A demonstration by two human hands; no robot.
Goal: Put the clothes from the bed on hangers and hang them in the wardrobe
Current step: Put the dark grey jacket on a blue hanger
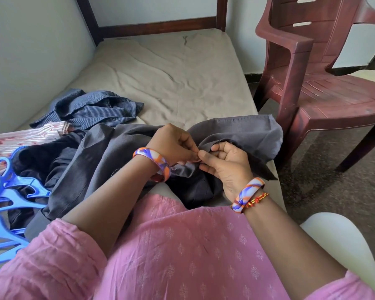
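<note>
A dark grey shirt (108, 152) lies crumpled on the bed (171, 79) in front of me. My left hand (173, 144) and my right hand (225, 163) meet over its button edge, both pinching the fabric near a small pale button. A blue striped shirt (89, 109) lies bunched further back on the left. Beside it a pink-and-white striped garment (19, 139) lies flat. Several blue plastic hangers (6, 191) are piled at the left edge, partly under the grey shirt. No wardrobe is in view.
A maroon plastic chair (325, 79) stands close to the bed's right side on a speckled floor (334, 187). The wall (30, 50) runs along the bed's left side, and a dark wooden bed frame (156, 24) closes the far end.
</note>
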